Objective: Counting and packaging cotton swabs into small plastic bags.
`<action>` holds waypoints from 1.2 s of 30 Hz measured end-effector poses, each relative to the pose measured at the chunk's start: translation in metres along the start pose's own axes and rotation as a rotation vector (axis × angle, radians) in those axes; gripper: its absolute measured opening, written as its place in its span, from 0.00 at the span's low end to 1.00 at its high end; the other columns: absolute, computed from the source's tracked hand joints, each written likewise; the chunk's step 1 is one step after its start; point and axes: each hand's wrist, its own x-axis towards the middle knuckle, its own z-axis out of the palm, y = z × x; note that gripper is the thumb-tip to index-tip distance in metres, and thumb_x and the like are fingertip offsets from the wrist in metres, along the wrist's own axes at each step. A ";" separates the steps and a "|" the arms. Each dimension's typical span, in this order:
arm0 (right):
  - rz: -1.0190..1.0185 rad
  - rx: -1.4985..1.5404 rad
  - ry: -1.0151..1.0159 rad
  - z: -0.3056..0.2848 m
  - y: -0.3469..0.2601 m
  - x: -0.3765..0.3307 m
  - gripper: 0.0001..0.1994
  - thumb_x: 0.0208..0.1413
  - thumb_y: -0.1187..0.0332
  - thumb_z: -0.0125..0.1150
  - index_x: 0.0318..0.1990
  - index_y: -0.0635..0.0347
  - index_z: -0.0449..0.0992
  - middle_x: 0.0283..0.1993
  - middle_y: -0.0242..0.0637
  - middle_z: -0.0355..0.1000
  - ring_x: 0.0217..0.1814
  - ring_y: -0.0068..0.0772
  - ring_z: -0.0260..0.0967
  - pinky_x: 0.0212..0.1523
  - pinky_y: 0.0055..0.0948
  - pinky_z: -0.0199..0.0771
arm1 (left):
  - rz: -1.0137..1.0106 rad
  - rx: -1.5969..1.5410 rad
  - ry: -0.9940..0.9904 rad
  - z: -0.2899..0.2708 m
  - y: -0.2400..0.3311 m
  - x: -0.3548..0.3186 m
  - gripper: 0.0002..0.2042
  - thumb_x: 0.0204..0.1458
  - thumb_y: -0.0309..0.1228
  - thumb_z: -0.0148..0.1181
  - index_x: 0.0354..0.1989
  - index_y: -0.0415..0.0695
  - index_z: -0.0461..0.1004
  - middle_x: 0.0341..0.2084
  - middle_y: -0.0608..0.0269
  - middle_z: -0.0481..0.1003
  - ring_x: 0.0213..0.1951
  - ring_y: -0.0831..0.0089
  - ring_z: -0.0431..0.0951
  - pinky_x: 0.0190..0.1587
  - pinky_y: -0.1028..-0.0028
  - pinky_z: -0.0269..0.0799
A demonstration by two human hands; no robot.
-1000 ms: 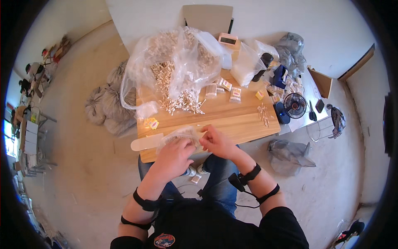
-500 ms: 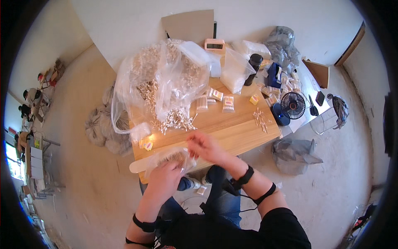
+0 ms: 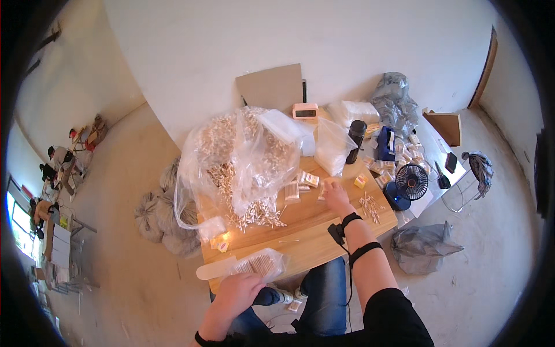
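Note:
A clear plastic bag with a row of cotton swabs inside (image 3: 258, 264) lies at the table's near left edge. My left hand (image 3: 238, 295) is closed on its near edge, thumb and fingers pinching the film. Farther off, my right hand (image 3: 339, 198) is stretched over the table on top of a small packet of cotton swabs (image 3: 321, 193). Its fingers bend down over the packet, and their tips are hidden. Two similar packets (image 3: 292, 192) lie just left of it. A yellow-and-white card stack (image 3: 360, 181) sits to its right.
A big open bag of loose cotton swabs (image 3: 231, 156) fills the table's back left, spilling a heap (image 3: 257, 213). Loose swabs (image 3: 371, 207) lie at the right. A small fan (image 3: 411, 181), a black bottle (image 3: 356, 141) and a pink clock (image 3: 304, 111) stand behind. Grey bags (image 3: 425, 247) rest on the floor.
My right hand has left the bag at the near edge and reached forward and right to the small packet. My left hand stays on the bag. The whole view has tilted upward.

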 end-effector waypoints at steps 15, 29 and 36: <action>-0.250 0.044 0.031 -0.023 -0.009 -0.162 0.24 0.47 0.56 0.63 0.48 0.60 0.70 0.50 0.46 0.67 0.57 0.49 0.62 0.57 0.44 0.63 | -0.070 0.090 -0.050 -0.003 -0.003 -0.013 0.09 0.43 0.30 0.63 0.34 0.43 0.77 0.30 0.56 0.77 0.37 0.55 0.76 0.39 0.61 0.72; -0.070 0.995 0.034 -0.120 -0.126 -0.171 0.16 0.53 0.69 0.62 0.48 0.60 0.70 0.38 0.40 0.69 0.35 0.31 0.66 0.35 0.27 0.67 | 0.066 0.199 0.280 -0.011 -0.010 -0.039 0.08 0.38 0.25 0.64 0.30 0.44 0.75 0.37 0.60 0.72 0.44 0.59 0.71 0.48 0.63 0.67; -0.601 0.491 -0.208 -0.197 -0.256 -0.182 0.14 0.52 0.65 0.63 0.41 0.61 0.67 0.37 0.44 0.68 0.34 0.45 0.72 0.30 0.40 0.70 | 0.014 0.284 0.435 -0.014 -0.013 -0.044 0.05 0.38 0.25 0.64 0.26 0.43 0.75 0.41 0.58 0.71 0.47 0.58 0.71 0.49 0.63 0.67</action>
